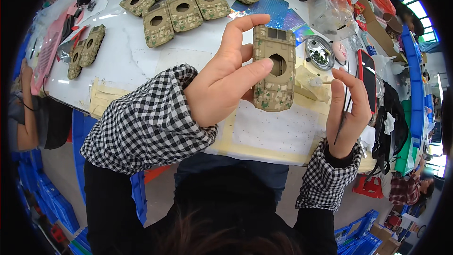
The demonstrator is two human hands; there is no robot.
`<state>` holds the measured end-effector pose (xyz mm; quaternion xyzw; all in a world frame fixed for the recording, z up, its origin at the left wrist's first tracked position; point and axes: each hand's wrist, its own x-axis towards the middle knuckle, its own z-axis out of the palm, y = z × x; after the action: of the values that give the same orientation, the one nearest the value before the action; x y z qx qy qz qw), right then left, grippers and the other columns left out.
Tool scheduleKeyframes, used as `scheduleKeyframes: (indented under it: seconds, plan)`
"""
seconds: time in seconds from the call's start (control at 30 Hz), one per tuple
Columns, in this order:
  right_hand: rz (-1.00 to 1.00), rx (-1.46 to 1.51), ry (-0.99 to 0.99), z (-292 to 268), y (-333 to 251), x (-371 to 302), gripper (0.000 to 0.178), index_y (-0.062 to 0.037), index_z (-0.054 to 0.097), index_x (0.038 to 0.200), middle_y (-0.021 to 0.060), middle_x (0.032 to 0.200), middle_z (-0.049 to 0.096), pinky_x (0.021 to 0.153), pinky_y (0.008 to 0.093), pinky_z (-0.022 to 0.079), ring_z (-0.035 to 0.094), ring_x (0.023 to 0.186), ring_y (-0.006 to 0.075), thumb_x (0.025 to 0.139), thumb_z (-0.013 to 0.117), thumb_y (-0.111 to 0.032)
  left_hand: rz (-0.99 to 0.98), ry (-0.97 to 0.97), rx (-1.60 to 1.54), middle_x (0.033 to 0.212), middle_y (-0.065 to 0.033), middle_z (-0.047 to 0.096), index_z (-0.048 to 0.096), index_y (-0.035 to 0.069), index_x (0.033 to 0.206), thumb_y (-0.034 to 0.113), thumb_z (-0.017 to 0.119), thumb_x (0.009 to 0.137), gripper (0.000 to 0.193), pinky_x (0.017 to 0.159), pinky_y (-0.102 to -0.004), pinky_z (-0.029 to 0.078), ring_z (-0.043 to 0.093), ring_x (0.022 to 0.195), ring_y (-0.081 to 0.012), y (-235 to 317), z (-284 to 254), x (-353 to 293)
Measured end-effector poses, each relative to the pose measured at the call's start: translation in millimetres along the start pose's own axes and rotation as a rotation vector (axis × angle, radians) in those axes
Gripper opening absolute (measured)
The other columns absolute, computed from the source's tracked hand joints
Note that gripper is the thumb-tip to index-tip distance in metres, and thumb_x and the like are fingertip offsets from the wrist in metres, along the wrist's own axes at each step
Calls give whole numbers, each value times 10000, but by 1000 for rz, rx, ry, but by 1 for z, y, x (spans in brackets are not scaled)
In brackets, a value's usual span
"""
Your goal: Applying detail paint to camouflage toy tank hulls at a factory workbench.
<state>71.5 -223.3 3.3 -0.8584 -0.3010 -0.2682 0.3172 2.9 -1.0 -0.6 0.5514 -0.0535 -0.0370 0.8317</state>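
My left hand (219, 85) grips a camouflage-patterned toy tank hull (275, 89) by its left side, thumb near the rim of the round hole in its top. The hull is held up above the white tabletop. To its right, my right hand (351, 108) pinches a thin stick with a white tip (317, 81), which looks like a cotton swab; the tip points toward the hull without touching it. A slim dark tool (348, 97) also passes through the right hand, its point hanging downward; I cannot tell its kind.
Several matching hulls (184, 20) lie at the back left, with two smaller camouflaged parts (93, 46) farther left. Near my right hand are a round metal dish (309, 43) with dark green bits and a red-edged phone (366, 78). A shiny blue sheet (278, 12) lies behind. Another person's arm (29, 113) shows at left.
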Motion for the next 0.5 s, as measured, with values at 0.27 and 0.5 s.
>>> scheduleKeyframes:
  seconds: [0.27,0.5]
  plan:
    - [76,49,54,-6,-3,-3,88,33,631,912,134,874,656,811,316,469,647,898,244,893,577,-34,289,389,-36,1188,-131,558,143,115,1425,142,496,946,596,790,-357,560,625,968,-196,23,-43,-22]
    - [96,75,86,-6,-5,-5,82,29,618,900,123,881,654,850,325,469,644,911,237,900,568,-36,124,716,342,1215,-108,558,258,35,1431,169,548,923,600,778,-309,561,613,1027,-175,53,-142,-103]
